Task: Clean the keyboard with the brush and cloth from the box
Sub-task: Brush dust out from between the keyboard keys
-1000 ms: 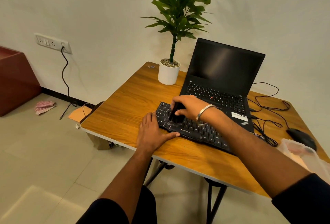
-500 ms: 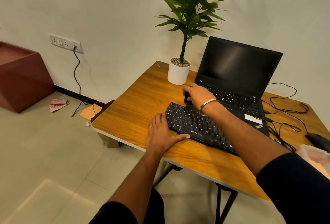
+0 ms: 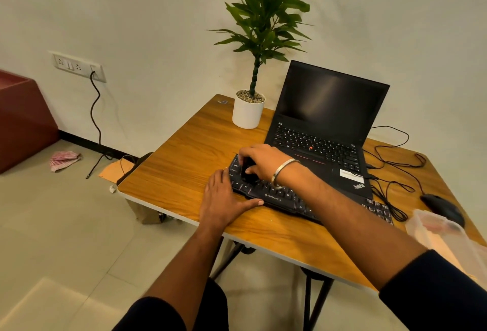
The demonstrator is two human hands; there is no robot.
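The left hand (image 3: pixel 224 198) lies flat on the table (image 3: pixel 184 162), fingers straight and thumb spread along the near edge of the keyboard (image 3: pixel 276 197), gripping nothing and bracing that left end in place. Just right of it and slightly farther off, the right hand (image 3: pixel 266 162) curls its fingers round a small black brush (image 3: pixel 247 171), held with its working end down on the keys of the left end. This looks like the brushing step, 1 of 2 cleaning passes, with the cloth pass not yet begun; no cloth can be seen on the table. The next move probably calls for short strokes carried rightward from the grip, row by row, with the left hand holding firm so the board does not slide. The keyboard is black and slim, with a white brand mark on its front strip, lying at an angle before the open laptop (image 3: pixel 324 130). Well right of the grip, a clear plastic box (image 3: pixel 442 235) sits at the table's near right edge.
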